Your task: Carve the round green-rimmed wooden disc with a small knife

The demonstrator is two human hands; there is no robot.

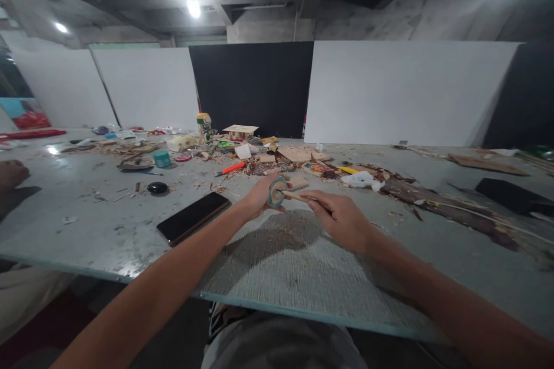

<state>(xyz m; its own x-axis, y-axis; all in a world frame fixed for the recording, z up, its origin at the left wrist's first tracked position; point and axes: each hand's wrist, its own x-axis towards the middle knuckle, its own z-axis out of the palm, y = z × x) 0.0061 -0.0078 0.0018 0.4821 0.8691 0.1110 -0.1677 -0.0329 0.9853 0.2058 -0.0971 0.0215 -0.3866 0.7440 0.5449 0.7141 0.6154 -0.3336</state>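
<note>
My left hand (259,195) is closed around a small round piece (277,192) with a teal rim and a tan inside, held up above the table with its face turned to the right. Between the fingers of my right hand (340,213) is a thin wooden stick (296,196), whose far tip touches the face of the round piece. What the round piece is cannot be made out. Fine wood shavings (288,237) lie on the table below both hands.
On the table (277,282), a black phone (194,218) lies by my left forearm. Beyond are a black oval object (157,187), a teal jar (161,158), an orange cutter (232,168) and wood scraps. Bark (450,210) lies right. Another person's hand (12,176) rests far left.
</note>
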